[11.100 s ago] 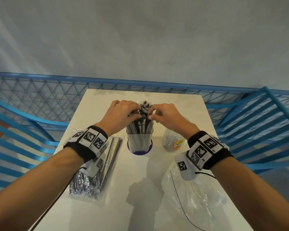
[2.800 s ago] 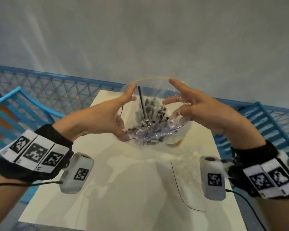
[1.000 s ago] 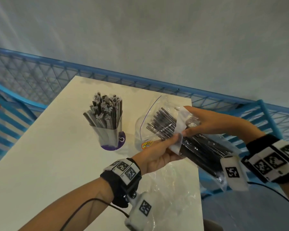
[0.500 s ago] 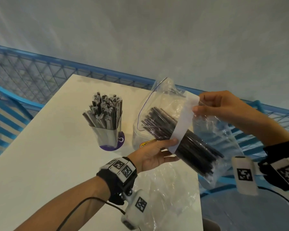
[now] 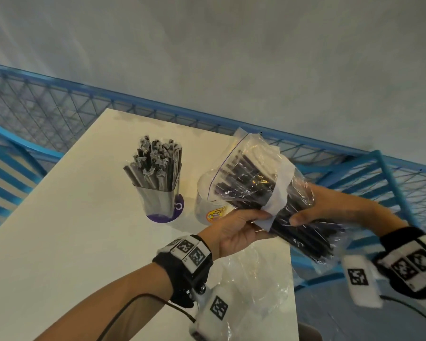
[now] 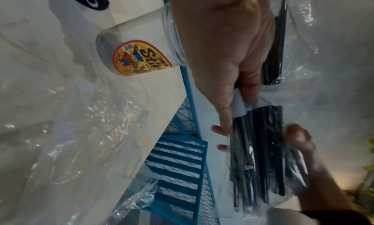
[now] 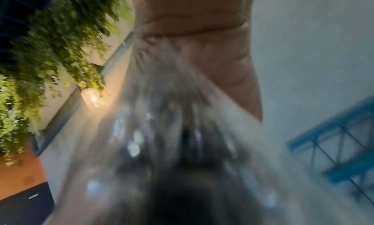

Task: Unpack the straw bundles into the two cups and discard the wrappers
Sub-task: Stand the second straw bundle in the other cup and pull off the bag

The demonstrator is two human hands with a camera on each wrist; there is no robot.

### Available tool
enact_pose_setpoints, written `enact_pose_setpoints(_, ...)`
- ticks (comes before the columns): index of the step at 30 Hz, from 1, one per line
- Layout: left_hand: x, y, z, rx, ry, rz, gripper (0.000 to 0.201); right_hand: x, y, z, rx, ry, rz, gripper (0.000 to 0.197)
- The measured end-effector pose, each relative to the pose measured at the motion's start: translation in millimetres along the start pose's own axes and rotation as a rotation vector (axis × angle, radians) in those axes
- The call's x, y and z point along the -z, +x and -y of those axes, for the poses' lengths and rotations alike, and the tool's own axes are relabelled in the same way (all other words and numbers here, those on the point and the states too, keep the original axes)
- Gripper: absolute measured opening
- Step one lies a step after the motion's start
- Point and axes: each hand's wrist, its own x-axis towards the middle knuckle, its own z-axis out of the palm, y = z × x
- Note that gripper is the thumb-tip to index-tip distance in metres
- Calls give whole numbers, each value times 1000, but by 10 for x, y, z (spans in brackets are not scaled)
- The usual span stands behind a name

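Note:
A clear bag of black straws hangs in the air over the table's right edge, its open mouth tilted toward the second cup. That clear cup with a yellow and red sticker stands beside a purple-based cup packed with wrapped straws. My left hand pinches the white paper band round the bundle's middle. My right hand grips the lower half of the bag from the right. In the left wrist view the straw bundle runs between both hands. The right wrist view is blurred plastic.
An empty crumpled clear wrapper lies at the table's near right corner. Blue metal railing runs behind the table and blue chairs stand at both sides. The floor drops away right of the table edge.
My right hand let go of the paper band's upper end, dropped and took hold of the bag's lower half. The bag's mouth has swung nearer the sticker cup.

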Motion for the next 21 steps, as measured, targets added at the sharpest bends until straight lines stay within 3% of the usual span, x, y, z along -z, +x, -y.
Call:
enact_pose_setpoints(2,-44,18,4,-5,33,-23,23,-82,96,-22,5,26,-40,55)
enact_pose_setpoints(7,33,-82,-93,60,187,-72,34,41,224,52,-57,-58,-143,44)
enact_pose_setpoints(13,269,-275,-314,16,185,-78,31,84,368,309,-113,-208,-39,67)
enact_pose_setpoints(21,295,-322,-377,-26,212,-88,31,85,572,543,-109,-319,25,50)
